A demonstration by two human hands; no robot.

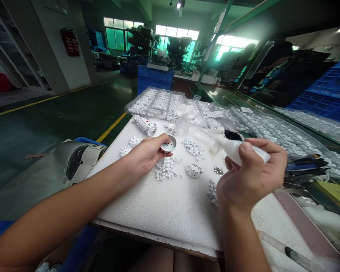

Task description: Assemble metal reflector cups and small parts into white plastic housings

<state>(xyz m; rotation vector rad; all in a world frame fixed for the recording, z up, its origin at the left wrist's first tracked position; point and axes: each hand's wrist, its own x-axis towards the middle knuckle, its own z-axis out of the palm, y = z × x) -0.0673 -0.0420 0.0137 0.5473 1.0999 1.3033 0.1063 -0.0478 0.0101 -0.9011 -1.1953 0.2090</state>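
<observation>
My left hand (149,153) pinches round white cup (172,145), right hand (252,172) clutches squeeze bottle (234,149); white pieces (164,169) loose on surface (158,207), apparently unused.

A round, shallow white dish (171,146) with small dark holes in its floor is held by its edge between thumb and fingers of the left grip (150,154), raised above the counter (164,206), its hollow side tilted toward the viewer. A smooth white bottle (234,151) sits in the right grip (252,175), lying nearly sideways, its blurred, narrowing tip pointing left toward the dish but apart from it.
</observation>
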